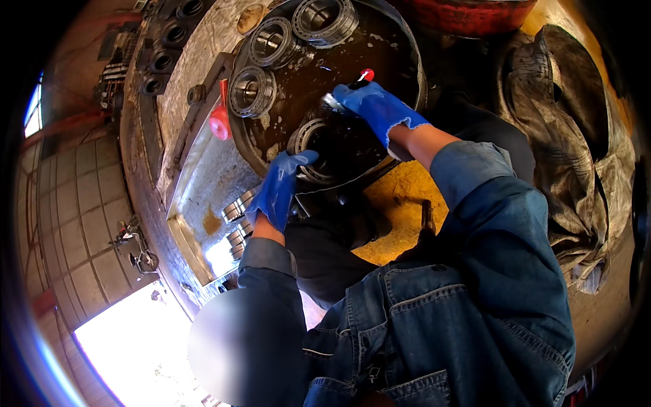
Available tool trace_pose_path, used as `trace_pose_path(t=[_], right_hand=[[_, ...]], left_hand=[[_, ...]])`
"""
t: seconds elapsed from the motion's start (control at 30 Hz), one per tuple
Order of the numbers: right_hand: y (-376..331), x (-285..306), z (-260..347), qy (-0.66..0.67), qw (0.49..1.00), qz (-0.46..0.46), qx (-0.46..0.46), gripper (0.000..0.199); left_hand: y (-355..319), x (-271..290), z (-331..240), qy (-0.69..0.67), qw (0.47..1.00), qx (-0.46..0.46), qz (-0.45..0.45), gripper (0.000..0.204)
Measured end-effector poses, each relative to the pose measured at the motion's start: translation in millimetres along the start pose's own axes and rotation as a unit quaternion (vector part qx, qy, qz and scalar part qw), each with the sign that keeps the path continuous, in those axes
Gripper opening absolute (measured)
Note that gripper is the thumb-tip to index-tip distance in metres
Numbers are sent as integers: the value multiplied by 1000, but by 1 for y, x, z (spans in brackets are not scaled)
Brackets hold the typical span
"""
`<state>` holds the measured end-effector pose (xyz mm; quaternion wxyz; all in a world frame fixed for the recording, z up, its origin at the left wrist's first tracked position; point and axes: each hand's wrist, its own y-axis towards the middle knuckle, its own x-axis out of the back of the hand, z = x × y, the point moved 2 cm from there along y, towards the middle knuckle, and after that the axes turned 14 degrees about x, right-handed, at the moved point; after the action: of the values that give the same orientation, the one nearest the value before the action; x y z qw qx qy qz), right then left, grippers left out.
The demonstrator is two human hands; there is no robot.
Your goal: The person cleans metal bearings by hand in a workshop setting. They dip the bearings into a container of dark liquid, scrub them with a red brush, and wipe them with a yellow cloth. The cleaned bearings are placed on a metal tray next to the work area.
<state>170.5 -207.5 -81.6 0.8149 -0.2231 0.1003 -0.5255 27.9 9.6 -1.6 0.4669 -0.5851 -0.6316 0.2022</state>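
Observation:
My left hand (279,182), in a blue rubber glove, grips the near rim of a round metal roller bearing (306,136). The bearing sits tilted at the near side of a wide round pan (422,81) of dark, oily liquid. Over the middle of the pan, my gloved right hand (363,102) is closed on a brush (367,74). Its red-tipped handle sticks out past the fingers, and its pale bristle end is blurred. Three more bearings, one of them a roller bearing (252,91), stand along the pan's far left side.
Left of the pan, a metal tray (203,197) holds several shiny bearing rings (237,205). A red-handled tool (220,122) lies at the pan's left rim. A red container (468,17) stands beyond the pan. Crumpled dirty cloth (563,136) lies at the right.

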Motion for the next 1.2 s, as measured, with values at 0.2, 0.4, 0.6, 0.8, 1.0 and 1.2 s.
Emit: trace_pose_path(t=[0.2,0.4,0.6,0.8,1.0,1.2], right_hand=[[-28,-46,18,1,939,201,278,48],[-27,-51,21,-35,996,46,73,36],[-22,-22,-20,-378,882,51,277,32],[-22,-30,-2,-85,989,-19,118,34],[-33,-63,7,210,936,167,229,28],[-69,-65,11,-83,874,318,358,23]], left_hand=[[36,8,37,-42,999,-6,13,48],[64,25,54,16,999,-27,13,44],[56,11,52,-84,995,1,-49,43],[65,24,65,-218,976,-2,-5,59],[62,23,57,-328,945,-21,4,60],[60,21,62,-350,937,-23,0,61]])
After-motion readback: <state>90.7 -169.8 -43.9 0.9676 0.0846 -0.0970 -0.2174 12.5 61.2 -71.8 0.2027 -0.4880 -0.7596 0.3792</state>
